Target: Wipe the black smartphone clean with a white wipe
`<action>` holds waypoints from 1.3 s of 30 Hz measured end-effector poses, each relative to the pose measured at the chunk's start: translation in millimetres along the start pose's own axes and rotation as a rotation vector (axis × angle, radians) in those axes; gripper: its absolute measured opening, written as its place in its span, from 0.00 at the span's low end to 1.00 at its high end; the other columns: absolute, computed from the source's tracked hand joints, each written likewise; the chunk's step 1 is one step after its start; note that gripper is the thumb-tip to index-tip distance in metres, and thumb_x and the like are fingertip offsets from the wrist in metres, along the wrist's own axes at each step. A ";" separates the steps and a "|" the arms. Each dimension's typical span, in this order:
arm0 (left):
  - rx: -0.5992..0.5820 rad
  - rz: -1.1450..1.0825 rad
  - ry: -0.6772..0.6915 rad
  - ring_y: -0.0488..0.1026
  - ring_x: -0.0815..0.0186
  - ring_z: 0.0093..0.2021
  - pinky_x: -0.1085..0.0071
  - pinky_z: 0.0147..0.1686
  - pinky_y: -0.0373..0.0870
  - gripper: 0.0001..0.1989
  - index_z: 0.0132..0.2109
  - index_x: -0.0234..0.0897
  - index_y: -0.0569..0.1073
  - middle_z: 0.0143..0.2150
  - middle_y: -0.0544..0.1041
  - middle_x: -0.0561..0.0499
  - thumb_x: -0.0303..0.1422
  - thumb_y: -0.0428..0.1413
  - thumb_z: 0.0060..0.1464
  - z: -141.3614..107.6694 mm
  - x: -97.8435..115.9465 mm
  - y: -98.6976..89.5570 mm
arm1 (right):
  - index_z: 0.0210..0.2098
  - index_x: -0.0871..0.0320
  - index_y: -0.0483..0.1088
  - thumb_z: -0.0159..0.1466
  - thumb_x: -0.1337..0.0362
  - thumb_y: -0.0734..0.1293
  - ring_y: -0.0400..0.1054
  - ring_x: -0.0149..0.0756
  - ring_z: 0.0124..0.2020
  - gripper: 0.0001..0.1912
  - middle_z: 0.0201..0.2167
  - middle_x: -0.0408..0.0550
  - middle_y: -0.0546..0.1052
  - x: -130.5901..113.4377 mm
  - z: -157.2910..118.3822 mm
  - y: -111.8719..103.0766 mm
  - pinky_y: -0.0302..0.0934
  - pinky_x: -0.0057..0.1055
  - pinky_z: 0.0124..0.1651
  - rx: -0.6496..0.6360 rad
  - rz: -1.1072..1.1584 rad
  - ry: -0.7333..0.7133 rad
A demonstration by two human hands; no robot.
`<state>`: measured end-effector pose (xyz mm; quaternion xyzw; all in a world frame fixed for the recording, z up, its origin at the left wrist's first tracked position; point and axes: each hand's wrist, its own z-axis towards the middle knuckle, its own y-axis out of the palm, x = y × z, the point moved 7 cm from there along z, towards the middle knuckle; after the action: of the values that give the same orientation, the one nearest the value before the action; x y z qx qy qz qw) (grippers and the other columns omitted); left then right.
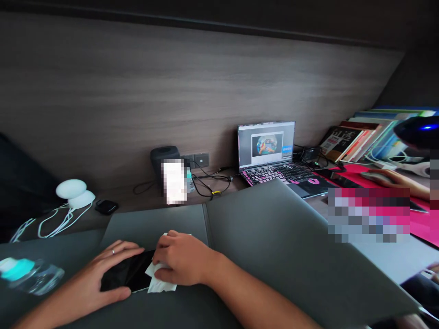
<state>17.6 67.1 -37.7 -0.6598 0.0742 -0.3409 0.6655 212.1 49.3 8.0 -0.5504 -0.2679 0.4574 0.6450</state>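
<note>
A black smartphone (126,273) lies screen up on the dark grey desk mat (267,242). My left hand (109,268) grips its left end, thumb along the near edge and fingers along the far edge; a ring shows on one finger. Over the phone's right end, my right hand (180,258) is closed on a crumpled white tissue (163,284), which touches the screen. Part of the phone is hidden under that hand and the tissue. To the left of my left arm, a clear bottle (43,276) with a turquoise and white top lies on its side.
Behind the mat stand a white round-topped device (72,189), a small black case (106,207) and a dark canister (163,153) among cables. An open laptop (267,151), leaning books (360,135) and another person's hand (394,178) on a mouse (376,177) are at right.
</note>
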 end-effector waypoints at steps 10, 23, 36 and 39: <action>0.006 0.014 0.008 0.68 0.48 0.62 0.57 0.57 0.71 0.26 0.58 0.56 0.74 0.60 0.74 0.54 0.43 0.65 0.50 0.1 -7.6 -2.5 | 0.45 0.60 0.76 0.65 0.58 0.67 0.67 0.36 0.39 0.14 0.41 0.50 0.75 1.6 -0.3 2.2 0.59 0.31 0.49 -0.011 0.024 -0.017; 0.002 0.068 0.061 0.70 0.49 0.61 0.53 0.57 0.70 0.27 0.59 0.54 0.73 0.61 0.73 0.49 0.46 0.64 0.52 -0.2 -27.4 7.6 | 0.46 0.60 0.76 0.65 0.57 0.67 0.67 0.37 0.44 0.15 0.43 0.50 0.75 1.0 0.9 8.6 0.58 0.31 0.54 -0.005 0.034 -0.027; 0.014 0.037 0.023 0.67 0.47 0.63 0.53 0.59 0.68 0.29 0.58 0.55 0.74 0.61 0.73 0.49 0.45 0.66 0.48 -5.3 -34.7 13.8 | 0.43 0.57 0.76 0.65 0.56 0.68 0.66 0.36 0.38 0.13 0.41 0.49 0.74 2.3 -0.5 7.2 0.60 0.30 0.46 0.002 0.013 0.004; -0.023 0.010 0.028 0.67 0.48 0.63 0.54 0.58 0.68 0.29 0.59 0.54 0.73 0.61 0.73 0.49 0.45 0.66 0.48 -2.0 -28.5 13.3 | 0.43 0.58 0.76 0.65 0.56 0.68 0.66 0.36 0.38 0.13 0.40 0.49 0.75 2.8 -0.2 6.2 0.60 0.30 0.47 0.013 0.014 0.004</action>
<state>-0.4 79.8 -60.3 -0.6623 0.0907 -0.3457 0.6585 211.6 51.5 1.6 -0.5488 -0.2597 0.4629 0.6458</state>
